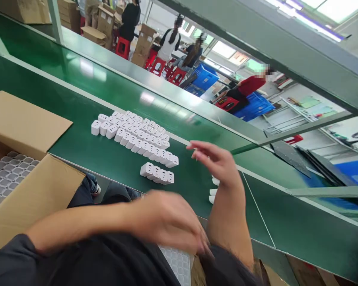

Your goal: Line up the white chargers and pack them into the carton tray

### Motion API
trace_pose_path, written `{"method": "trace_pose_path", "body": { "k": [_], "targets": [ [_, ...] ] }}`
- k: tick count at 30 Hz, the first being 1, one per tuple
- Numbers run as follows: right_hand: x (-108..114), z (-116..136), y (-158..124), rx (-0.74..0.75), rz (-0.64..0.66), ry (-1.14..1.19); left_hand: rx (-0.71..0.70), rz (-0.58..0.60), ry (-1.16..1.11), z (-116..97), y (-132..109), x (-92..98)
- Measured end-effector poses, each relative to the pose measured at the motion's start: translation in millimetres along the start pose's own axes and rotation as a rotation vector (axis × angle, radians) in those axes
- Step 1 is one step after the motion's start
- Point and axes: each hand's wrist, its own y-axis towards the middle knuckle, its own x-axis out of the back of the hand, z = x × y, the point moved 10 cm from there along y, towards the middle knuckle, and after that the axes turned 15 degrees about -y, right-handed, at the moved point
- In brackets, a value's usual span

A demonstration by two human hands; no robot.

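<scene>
White charger blocks [134,131] with small port slots stand in rows on the green work surface [107,159]. A short row of similar blocks [157,173] stands nearer to me. My right hand [219,161] is raised over the surface, right of the rows, its fingers apart and pointing left with nothing visible in them. Beside my right forearm a few more white pieces [213,194] show, partly hidden by it. My left hand [170,222] crosses low in front of my body, fingers pointing down to the right. Motion smears it, and its fingertips are unclear.
An open cardboard box [30,186] at the left holds rows of clear-topped compartments [8,174]. Similar compartments [176,262] show below my left hand. A metal frame [256,51] crosses above. Several people sit or stand beyond the line, near blue crates [205,75].
</scene>
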Motion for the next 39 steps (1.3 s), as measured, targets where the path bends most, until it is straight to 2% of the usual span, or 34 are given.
{"method": "trace_pose_path", "body": {
  "k": [3,4,6,9,12,16,20,24,27,29,30,31,34,36,39],
  "targets": [
    [-50,-27,-67,-0.142,0.168,0.127,0.142,-0.059,0.227,68,2,24.0],
    [-67,-33,-83,-0.192,0.212,0.196,0.196,-0.003,0.323,90,4,21.7],
    [-99,-42,-102,-0.289,0.252,0.309,0.274,0.161,0.468,125,7,5.0],
    [-132,-49,-111,-0.379,0.254,0.395,0.357,0.308,0.563,156,16,-21.9],
    [-146,-54,-111,-0.432,0.177,0.411,0.409,0.332,0.594,169,25,-34.7],
    [-144,-57,-114,-0.445,0.030,0.395,0.402,0.352,0.602,170,26,-39.5],
    [-138,-47,-111,-0.387,0.014,0.366,0.406,0.345,0.588,166,23,-40.0],
    [-133,-32,-100,-0.320,0.058,0.326,0.458,0.276,0.532,165,20,-30.8],
    [-127,-16,-86,-0.244,0.082,0.302,0.515,0.213,0.505,163,12,-12.3],
    [-118,0,-72,-0.178,0.094,0.282,0.568,0.128,0.440,158,2,6.8],
    [-111,10,-64,-0.136,0.098,0.277,0.612,0.049,0.332,155,-5,18.0],
    [-103,22,-55,-0.086,0.098,0.277,0.662,-0.061,0.154,153,-15,29.3],
    [-77,72,-29,0.120,0.060,0.298,0.756,-0.538,-0.654,146,-58,53.6],
    [-64,108,-16,0.259,-0.012,0.274,0.706,-0.782,-1.026,134,-87,61.5],
    [-64,163,-5,0.445,-0.108,0.183,0.541,-1.000,-1.271,111,-124,74.5]
  ]
}}
